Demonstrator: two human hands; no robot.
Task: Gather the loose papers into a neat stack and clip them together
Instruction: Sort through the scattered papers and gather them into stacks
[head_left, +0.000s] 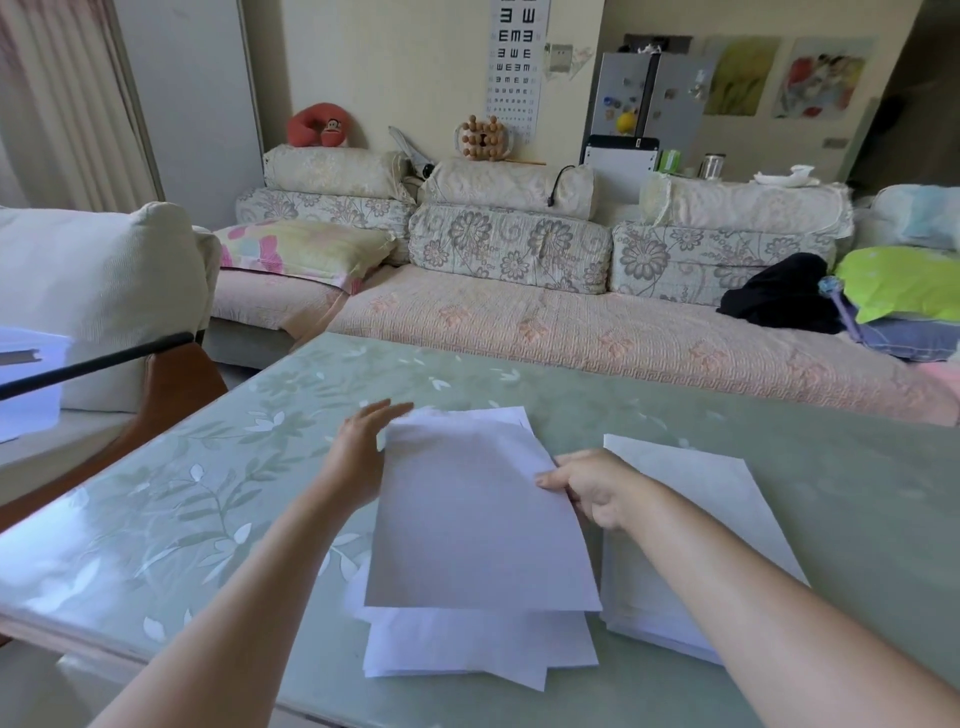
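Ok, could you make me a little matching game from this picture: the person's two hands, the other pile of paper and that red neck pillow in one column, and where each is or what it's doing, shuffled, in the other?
1. left hand
2. right hand
3. second paper pile
4. red neck pillow

A. sits on top of the sofa cushions
B. pinches the right edge of the top sheet
C. lies flat on the table, right of the top sheet
D. fingers straight, touching the top sheet's far left corner

Pairs: 1-D, 2-B, 3-C, 4-A.
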